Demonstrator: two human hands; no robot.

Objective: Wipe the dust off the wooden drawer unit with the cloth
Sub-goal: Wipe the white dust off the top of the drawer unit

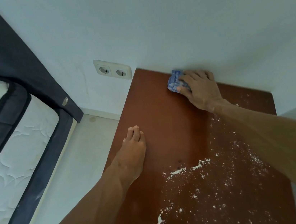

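At the far left we see a white quilted mattress (16,148) in a dark bed frame (44,174), with a dark padded headboard (3,46) rising against the white wall (168,15). Moving right, we come to a cream double socket (112,72) set in the wall, just beside the back left corner of the wooden drawer unit (158,110). Pale floor (72,168) lies between the bed and the unit.

Of the unit we see only its reddish-brown top, whose back edge meets the wall. The left hand (133,147) lies flat on that top near its left edge, fingers straight and held together, holding nothing. To its right we note white dust (219,187) scattered over the front and right parts of the top, thick in a few streaks and thinner toward the back right corner; the back left part looks bare.

Further right, at the back edge beside the wall, we find the blue cloth (174,80) bunched on the wood. The right hand (200,88) grips it, fingers curled over the cloth and thumb pressed to its near side, with the forearm stretched across the dusty area.
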